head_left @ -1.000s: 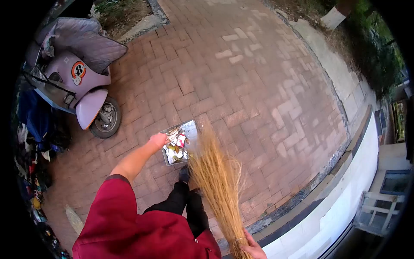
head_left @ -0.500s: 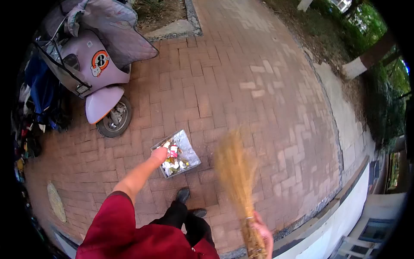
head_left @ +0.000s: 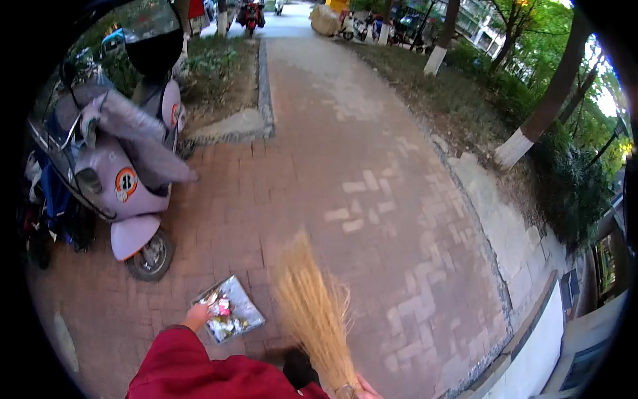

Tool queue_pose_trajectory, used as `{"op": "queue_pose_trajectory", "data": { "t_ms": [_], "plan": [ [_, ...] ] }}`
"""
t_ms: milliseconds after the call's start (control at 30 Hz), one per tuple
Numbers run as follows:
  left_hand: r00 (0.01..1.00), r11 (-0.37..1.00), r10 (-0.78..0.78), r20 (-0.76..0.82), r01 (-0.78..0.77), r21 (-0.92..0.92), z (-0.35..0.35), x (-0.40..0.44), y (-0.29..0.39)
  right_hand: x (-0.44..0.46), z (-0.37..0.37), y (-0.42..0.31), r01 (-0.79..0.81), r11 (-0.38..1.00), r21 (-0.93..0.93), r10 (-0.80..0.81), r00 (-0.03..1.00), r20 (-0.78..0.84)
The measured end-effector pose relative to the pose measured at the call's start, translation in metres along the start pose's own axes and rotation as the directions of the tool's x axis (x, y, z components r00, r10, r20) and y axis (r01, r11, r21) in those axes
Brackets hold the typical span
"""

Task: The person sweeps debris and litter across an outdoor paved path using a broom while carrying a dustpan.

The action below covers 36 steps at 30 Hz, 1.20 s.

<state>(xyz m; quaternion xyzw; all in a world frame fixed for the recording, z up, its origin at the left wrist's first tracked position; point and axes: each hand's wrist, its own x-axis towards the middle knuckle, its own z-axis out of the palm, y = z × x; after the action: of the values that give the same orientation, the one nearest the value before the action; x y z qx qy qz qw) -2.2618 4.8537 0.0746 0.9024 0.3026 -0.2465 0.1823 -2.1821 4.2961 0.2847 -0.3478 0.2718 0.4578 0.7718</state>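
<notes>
We see the broom (head_left: 309, 299) slanting over the brick paving, its bristles likely light and springy, best held at the bound end, where our right hand (head_left: 367, 389) wraps, partly cut off by the frame. To its left is the dustpan (head_left: 244, 306), probably stiff and light, loaded with loose litter (head_left: 226, 324); our left hand (head_left: 197, 315) closes at its left edge, a firm, level hold suiting it.

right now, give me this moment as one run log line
left hand: holding dustpan with litter | right hand: gripping straw broom | scooter: parked, left side of view
</notes>
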Motion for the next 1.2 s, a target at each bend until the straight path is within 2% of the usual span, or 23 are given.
{"op": "queue_pose_trajectory", "data": {
  "t_ms": [33, 133, 200, 233, 333, 433, 533, 567, 633, 667, 700, 767, 833, 933, 1000, 1033, 1100, 1200],
  "plan": [
    [0.997, 0.998, -0.066, 0.041, 0.067, -0.006, -0.036, -0.021, 0.027, 0.004, -0.006, -0.023, 0.035, 0.998, 0.052, -0.036, 0.999, 0.011],
    [0.990, 0.991, -0.107, -0.089, 0.113, 0.069, -0.057, -0.006, 0.046, 0.029, -0.040, -0.116, 0.167, 0.961, 0.222, -0.193, 0.976, 0.101],
    [0.975, 0.979, -0.205, -0.088, 0.206, 0.003, -0.097, -0.010, 0.074, 0.057, -0.058, -0.188, 0.222, 0.909, 0.353, -0.303, 0.933, 0.194],
    [0.968, 0.971, -0.232, -0.098, 0.236, 0.031, -0.114, -0.006, 0.085, 0.078, -0.063, -0.227, 0.230, 0.880, 0.415, -0.354, 0.901, 0.251],
    [0.945, 0.956, -0.293, -0.148, 0.288, -0.056, -0.157, 0.016, 0.109, 0.156, -0.055, -0.351, 0.159, 0.805, 0.572, -0.466, 0.767, 0.442],
    [0.930, 0.950, -0.311, -0.193, 0.300, -0.085, -0.176, 0.110, 0.132, 0.246, -0.014, -0.489, 0.033, 0.761, 0.648, -0.534, 0.601, 0.595],
    [0.924, 0.953, -0.298, -0.239, 0.276, -0.123, -0.195, 0.194, 0.169, 0.307, 0.042, -0.604, -0.073, 0.748, 0.659, -0.576, 0.422, 0.700],
    [0.944, 0.966, -0.250, -0.214, 0.227, -0.125, -0.201, 0.227, 0.178, 0.323, 0.062, -0.641, -0.101, 0.760, 0.642, -0.574, 0.357, 0.737],
    [0.938, 0.951, -0.269, -0.218, 0.223, -0.213, -0.217, 0.277, 0.205, 0.350, 0.101, -0.717, -0.103, 0.788, 0.607, -0.568, 0.258, 0.781],
    [0.935, 0.943, -0.280, -0.217, 0.225, -0.247, -0.227, 0.299, 0.216, 0.362, 0.114, -0.757, 0.244, 0.703, 0.668, -0.709, 0.301, 0.637],
    [0.935, 0.937, -0.282, -0.213, 0.221, -0.270, -0.246, 0.317, 0.230, 0.397, 0.105, -0.812, -0.217, 0.652, 0.727, -0.647, 0.341, 0.682],
    [0.938, 0.925, -0.274, -0.211, 0.197, -0.325, -0.280, 0.362, 0.264, 0.375, 0.188, -0.866, -0.011, 0.651, 0.759, -0.719, 0.310, 0.622],
    [0.926, 0.935, -0.248, -0.283, 0.153, -0.318, -0.300, 0.425, 0.281, 0.390, 0.226, -0.951, 0.078, 0.706, 0.704, -0.696, 0.260, 0.669],
    [0.903, 0.936, -0.230, -0.363, 0.104, -0.335, -0.330, 0.503, 0.326, 0.405, 0.285, -1.074, 0.114, 0.770, 0.627, -0.634, 0.239, 0.735],
    [0.887, 0.946, -0.219, -0.407, 0.091, -0.310, -0.371, 0.541, 0.374, 0.402, 0.327, -1.140, 0.120, 0.768, 0.630, -0.630, 0.326, 0.705],
    [0.880, 0.944, -0.219, -0.422, 0.081, -0.321, -0.380, 0.564, 0.388, 0.413, 0.333, -1.182, 0.192, 0.767, 0.612, -0.639, 0.320, 0.700],
    [0.857, 0.934, -0.227, -0.463, 0.057, -0.352, -0.402, 0.620, 0.418, 0.431, 0.355, -1.266, 0.198, 0.790, 0.580, -0.611, 0.323, 0.723],
    [0.840, 0.927, -0.268, -0.472, 0.091, -0.365, -0.439, 0.701, 0.461, 0.451, 0.385, -1.353, 0.090, 0.799, 0.594, -0.585, 0.346, 0.734]
  ]
}}
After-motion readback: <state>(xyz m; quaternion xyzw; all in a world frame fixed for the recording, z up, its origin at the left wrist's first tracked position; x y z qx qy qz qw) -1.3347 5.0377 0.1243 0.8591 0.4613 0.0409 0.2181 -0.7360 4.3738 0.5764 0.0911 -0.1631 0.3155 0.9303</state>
